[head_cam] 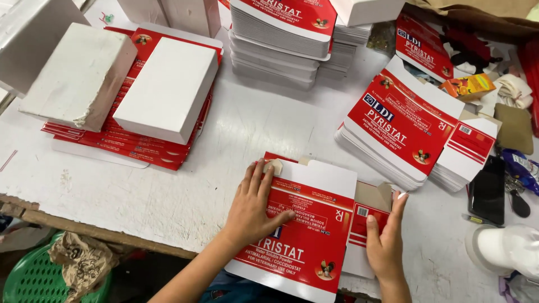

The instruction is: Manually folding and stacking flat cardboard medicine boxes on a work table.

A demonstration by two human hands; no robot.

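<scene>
A flat red-and-white carton blank lies at the near edge of the white table. My left hand lies flat on its left part, fingers spread, thumb on the red panel. My right hand grips the blank's right side flap between thumb and fingers, the brown inner side of a flap showing just above.
Stacks of the same flat blanks stand at right and at the back. Two white blocks weigh down a red pile at left. A black phone, a tape roll and a green basket lie around.
</scene>
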